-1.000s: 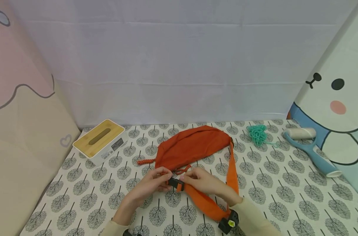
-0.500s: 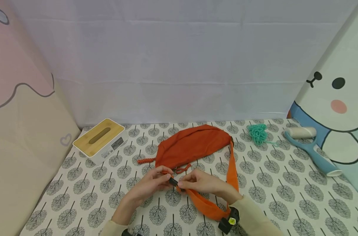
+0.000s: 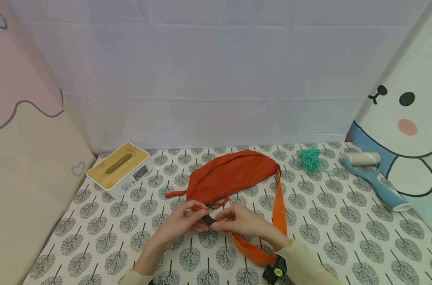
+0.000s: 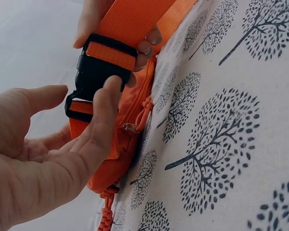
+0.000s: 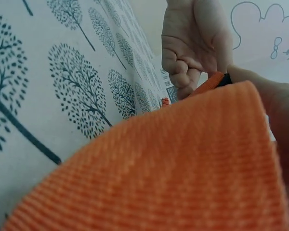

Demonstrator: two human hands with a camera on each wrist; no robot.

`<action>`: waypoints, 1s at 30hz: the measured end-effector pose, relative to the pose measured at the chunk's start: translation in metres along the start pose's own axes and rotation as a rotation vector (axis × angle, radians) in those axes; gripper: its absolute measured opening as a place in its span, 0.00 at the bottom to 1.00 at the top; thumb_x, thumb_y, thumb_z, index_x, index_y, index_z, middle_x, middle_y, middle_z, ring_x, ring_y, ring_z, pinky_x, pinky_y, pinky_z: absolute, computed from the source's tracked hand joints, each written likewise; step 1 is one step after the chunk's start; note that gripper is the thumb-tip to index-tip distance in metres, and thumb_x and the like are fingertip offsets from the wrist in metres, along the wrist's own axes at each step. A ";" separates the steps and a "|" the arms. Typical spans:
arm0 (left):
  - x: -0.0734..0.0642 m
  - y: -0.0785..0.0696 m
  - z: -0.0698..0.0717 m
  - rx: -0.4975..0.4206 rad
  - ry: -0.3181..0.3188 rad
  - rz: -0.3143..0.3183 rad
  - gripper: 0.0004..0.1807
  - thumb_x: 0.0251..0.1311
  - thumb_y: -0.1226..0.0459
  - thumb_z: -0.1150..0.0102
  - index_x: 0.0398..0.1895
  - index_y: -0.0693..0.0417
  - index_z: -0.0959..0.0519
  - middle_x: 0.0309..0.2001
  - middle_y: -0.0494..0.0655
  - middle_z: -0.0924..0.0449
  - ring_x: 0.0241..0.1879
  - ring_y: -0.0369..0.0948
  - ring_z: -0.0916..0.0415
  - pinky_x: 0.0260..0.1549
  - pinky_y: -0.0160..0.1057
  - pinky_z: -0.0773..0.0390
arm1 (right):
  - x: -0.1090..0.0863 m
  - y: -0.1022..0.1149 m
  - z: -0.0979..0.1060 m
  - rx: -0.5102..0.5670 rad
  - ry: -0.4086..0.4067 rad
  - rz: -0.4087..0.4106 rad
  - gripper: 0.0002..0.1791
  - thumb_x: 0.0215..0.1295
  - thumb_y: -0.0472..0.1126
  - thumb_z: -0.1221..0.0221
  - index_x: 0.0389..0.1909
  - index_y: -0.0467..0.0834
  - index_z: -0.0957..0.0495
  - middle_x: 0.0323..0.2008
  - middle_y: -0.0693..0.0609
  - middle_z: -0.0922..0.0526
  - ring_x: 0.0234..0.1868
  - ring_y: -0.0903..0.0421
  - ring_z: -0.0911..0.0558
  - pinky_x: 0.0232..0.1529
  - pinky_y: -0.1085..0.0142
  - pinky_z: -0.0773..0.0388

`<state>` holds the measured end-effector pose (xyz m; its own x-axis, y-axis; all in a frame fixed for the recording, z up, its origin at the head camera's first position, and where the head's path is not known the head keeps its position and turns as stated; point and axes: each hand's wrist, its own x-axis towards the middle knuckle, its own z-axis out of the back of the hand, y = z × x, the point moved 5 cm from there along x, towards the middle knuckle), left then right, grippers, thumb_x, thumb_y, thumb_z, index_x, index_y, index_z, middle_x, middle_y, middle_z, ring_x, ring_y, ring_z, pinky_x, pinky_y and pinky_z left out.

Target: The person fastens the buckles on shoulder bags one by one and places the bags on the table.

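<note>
An orange waist bag (image 3: 231, 174) lies on the cloth, its orange strap (image 3: 280, 206) looping toward the front. Between my hands is the strap's black side-release buckle (image 4: 103, 72); its two halves look joined in the left wrist view. My left hand (image 3: 187, 219) holds the bag-side end, with a fingertip on the buckle's face and the thumb beside its edge. From the other side my right hand (image 3: 237, 221) pinches the buckle at the long strap's end. In the right wrist view the strap (image 5: 173, 163) hides most of the buckle.
At the back left stands a white tissue box (image 3: 119, 170) with a wooden lid. A bundle of teal cord (image 3: 310, 160) and a blue lint roller (image 3: 377, 180) lie at the right. The patterned tablecloth (image 3: 105, 237) meets a pale curtain (image 3: 216, 79) behind.
The buckle has turned between my hands, showing less of its face in the head view. My right hand's fingers have shifted slightly left along it. The bag stays in place.
</note>
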<state>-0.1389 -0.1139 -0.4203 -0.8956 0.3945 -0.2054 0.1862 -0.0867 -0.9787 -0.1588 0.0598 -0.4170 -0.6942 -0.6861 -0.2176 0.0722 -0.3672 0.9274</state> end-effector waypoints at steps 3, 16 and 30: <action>0.000 0.001 0.000 0.009 -0.032 0.007 0.19 0.68 0.61 0.44 0.53 0.68 0.28 0.33 0.57 0.15 0.33 0.46 0.16 0.37 0.42 0.17 | 0.000 0.000 -0.001 -0.047 -0.030 -0.019 0.20 0.65 0.49 0.37 0.49 0.37 0.19 0.40 0.50 0.15 0.36 0.58 0.18 0.37 0.65 0.22; 0.000 0.005 0.003 0.038 0.002 -0.037 0.16 0.65 0.70 0.43 0.53 0.69 0.30 0.35 0.58 0.17 0.31 0.44 0.20 0.35 0.38 0.18 | 0.002 -0.004 0.000 -0.033 0.005 0.037 0.14 0.71 0.37 0.45 0.48 0.33 0.19 0.28 0.52 0.19 0.24 0.64 0.31 0.28 0.72 0.33; -0.001 0.006 0.004 0.248 -0.006 -0.095 0.15 0.61 0.76 0.42 0.46 0.61 0.35 0.38 0.54 0.26 0.34 0.41 0.24 0.33 0.35 0.21 | 0.004 -0.003 -0.009 -0.088 -0.042 0.024 0.12 0.64 0.33 0.37 0.45 0.30 0.20 0.33 0.48 0.16 0.32 0.61 0.21 0.33 0.70 0.24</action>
<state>-0.1385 -0.1182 -0.4261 -0.9067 0.4065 -0.1123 -0.0027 -0.2719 -0.9623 -0.1555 0.0526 -0.4238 -0.7210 -0.6689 -0.1811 0.1502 -0.4059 0.9015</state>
